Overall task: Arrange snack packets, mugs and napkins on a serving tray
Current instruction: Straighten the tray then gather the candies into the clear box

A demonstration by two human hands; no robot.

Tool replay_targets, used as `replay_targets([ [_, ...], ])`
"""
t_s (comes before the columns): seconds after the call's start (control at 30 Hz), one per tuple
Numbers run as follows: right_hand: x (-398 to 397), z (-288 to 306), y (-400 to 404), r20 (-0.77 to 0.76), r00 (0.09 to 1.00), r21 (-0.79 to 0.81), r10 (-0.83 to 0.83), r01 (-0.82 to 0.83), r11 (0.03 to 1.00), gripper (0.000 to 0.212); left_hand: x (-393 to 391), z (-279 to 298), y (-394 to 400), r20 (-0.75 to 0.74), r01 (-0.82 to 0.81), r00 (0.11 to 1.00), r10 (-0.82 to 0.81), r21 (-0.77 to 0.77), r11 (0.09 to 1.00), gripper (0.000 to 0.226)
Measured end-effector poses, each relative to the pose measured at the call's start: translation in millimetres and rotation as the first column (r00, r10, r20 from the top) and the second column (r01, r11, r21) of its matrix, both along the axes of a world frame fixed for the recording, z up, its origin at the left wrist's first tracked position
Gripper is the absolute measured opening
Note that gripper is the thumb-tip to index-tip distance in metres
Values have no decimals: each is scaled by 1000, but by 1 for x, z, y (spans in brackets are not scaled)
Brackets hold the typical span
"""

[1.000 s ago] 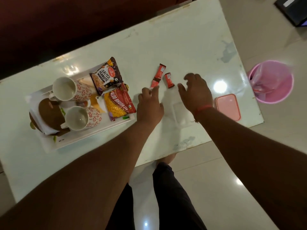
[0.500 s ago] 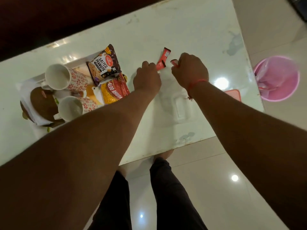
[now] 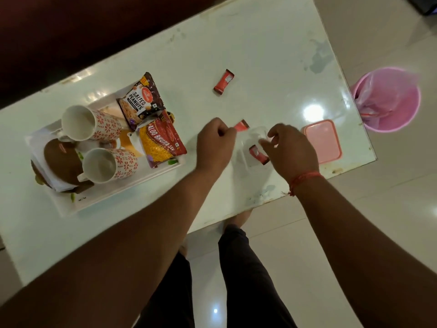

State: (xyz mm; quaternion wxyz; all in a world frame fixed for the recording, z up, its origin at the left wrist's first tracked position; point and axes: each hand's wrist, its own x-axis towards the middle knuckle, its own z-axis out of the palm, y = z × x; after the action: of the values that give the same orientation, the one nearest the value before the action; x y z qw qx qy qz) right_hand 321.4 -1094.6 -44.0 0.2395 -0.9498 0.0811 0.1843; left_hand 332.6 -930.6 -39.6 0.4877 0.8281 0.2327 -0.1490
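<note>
A white table fills most of the head view, with a pale tiled floor seen below it. At 9 o'clock on the table a white tray is set. Two mugs with red flower prints are laid on their sides in the tray, mouths turned toward 9 o'clock, one above the other. A brown round object is seen beside them on a white napkin, at the tray's 8 o'clock end. At the tray's 2 o'clock end a peanut packet and a red sev packet are placed, touching each other.

A pink bin is stood on the floor at 3 o'clock, off the table. A pink lid is laid flat near the table's 3 o'clock edge.

Near the centre, the left hand is closed into a fist, and a small red sachet is pinched at its fingertips. The right hand is curled over a clear plastic container, with a second sachet seen just beside its fingers; whether it is gripped cannot be told. A third sachet is left alone at 12 o'clock.
</note>
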Motion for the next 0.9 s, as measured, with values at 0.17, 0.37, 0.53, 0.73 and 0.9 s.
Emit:
replay_targets([
  [0.17, 40, 5, 0, 72, 987, 60, -142, 138, 989, 20, -26, -14, -12, -31, 389, 921, -389, 148, 909, 20],
  [0.37, 102, -7, 28, 113, 993, 58, 37, -44, 997, 21, -23, -19, 1, -6, 464, 874, -486, 310, 830, 29],
  [0.53, 138, -25, 67, 108, 922, -52, 371, -368, 928, 43, -20, -13, 12, -24, 399, 915, -402, 192, 897, 20],
  [0.73, 147, -40, 89, 10, 735, -320, 678, -640, 699, 41, -25, -16, 17, -13, 264, 964, -265, 149, 953, 16],
  [0.9, 138, -36, 75, 68, 752, -267, 656, -620, 738, 26, -27, -16, 20, -105, 62, 993, -61, 12, 998, 14],
])
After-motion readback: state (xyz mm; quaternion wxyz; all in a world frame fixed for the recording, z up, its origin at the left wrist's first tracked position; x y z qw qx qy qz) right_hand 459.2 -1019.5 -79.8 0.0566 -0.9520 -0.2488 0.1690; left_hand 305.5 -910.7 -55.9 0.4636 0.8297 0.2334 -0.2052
